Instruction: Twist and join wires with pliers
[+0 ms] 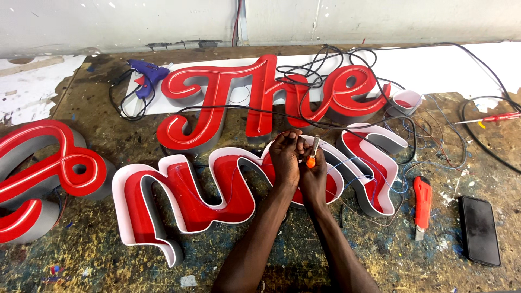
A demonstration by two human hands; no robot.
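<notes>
On the far left of the paint-spattered desk (81,239) lies a red script sign piece (40,173) with grey sides, face up. Just right of it, nearer the middle, the open channel letters (184,201) lie on their faces: white walls, red floor, thin wires trailing inside.

Over the middle of this piece the two hands meet. The left hand (286,157) is pinched together on the end of a thin wire (299,142), fingertips closed on it. The right hand (315,176) is closed around a small tool with an orange handle (311,161), whose metal tip points up beside the left fingers. This looks like the wiring step: a wire end being stripped or trimmed before it is joined inside the letter. The next move seems to call for a steady pinch on the wire and a short, light stroke of the tool, since the wire is fine and could snap or slip.

Beyond the hands, on a white board, sits the finished red word (271,97), with a blue glue gun (144,76) at its far left. Black cables (336,70) loop across it and down towards the hands; with the loose blue and red wires (434,135) to the right, they crowd the work and could snag.

Further right lie an orange utility knife (422,203), a red-handled screwdriver (496,117) far off, and a dark phone (480,230) near the right edge.
</notes>
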